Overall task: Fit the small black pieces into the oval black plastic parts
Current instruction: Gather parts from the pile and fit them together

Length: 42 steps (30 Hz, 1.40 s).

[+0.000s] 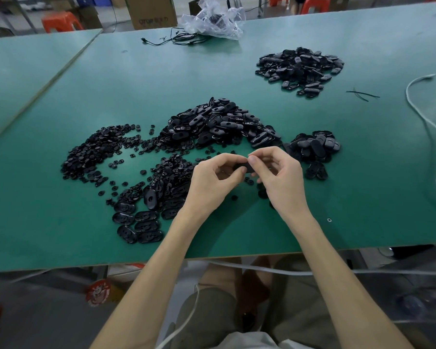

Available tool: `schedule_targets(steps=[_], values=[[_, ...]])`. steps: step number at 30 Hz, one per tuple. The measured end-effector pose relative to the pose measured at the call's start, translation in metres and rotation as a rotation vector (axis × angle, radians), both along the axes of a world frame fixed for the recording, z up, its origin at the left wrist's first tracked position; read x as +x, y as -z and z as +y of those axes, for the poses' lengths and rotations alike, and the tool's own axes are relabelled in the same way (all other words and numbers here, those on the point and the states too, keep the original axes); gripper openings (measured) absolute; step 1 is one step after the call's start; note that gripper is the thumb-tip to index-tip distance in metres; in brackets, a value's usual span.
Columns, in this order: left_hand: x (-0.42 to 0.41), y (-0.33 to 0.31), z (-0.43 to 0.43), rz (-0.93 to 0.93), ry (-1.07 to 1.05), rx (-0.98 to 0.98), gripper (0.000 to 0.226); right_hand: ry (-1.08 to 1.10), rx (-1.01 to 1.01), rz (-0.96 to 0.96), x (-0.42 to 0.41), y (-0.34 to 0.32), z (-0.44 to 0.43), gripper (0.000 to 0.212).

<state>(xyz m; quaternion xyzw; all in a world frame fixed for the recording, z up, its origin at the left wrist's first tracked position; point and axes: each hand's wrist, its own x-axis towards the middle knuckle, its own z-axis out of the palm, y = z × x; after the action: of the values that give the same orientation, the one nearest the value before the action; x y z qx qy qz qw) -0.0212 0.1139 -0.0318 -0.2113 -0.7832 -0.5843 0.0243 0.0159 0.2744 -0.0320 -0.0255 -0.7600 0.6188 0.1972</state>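
Note:
My left hand (212, 181) and my right hand (278, 172) meet above the green table (61, 235), both pinching one oval black plastic part (242, 167) between fingers and thumbs. The part is mostly hidden by my fingers. A big heap of oval parts (219, 124) lies just beyond my hands. Small round black pieces (98, 149) spread out to the left. More ovals lie flat in rows near the front left (141, 220). A smaller oval heap (312, 147) sits right of my hands.
Another pile of oval parts (300, 68) lies at the far right. A crumpled clear plastic bag (217, 20) and black cable (176, 39) are at the back. A white cord (428, 127) snakes along the right side. Two black ties (361, 94) lie nearby. Table's front edge is close to me.

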Motion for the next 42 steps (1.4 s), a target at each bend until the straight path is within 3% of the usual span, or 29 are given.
schedule_targets(steps=[13, 24, 30, 42], values=[[-0.0006, 0.002, 0.0009, -0.005, -0.055, 0.001, 0.022, -0.063, -0.002, -0.022, -0.001, 0.0008, -0.0009, 0.012], [-0.0043, 0.0048, 0.0029, 0.038, -0.114, -0.11, 0.023, -0.085, 0.053, -0.062, -0.0011, 0.0002, -0.0038, 0.016], [-0.0015, 0.0002, -0.001, 0.019, -0.071, 0.002, 0.022, -0.044, 0.005, -0.036, 0.0004, -0.0009, -0.0009, 0.015], [0.0008, 0.001, 0.0003, 0.026, -0.107, -0.008, 0.022, -0.066, 0.078, -0.01, 0.0024, 0.0007, -0.0027, 0.019]])
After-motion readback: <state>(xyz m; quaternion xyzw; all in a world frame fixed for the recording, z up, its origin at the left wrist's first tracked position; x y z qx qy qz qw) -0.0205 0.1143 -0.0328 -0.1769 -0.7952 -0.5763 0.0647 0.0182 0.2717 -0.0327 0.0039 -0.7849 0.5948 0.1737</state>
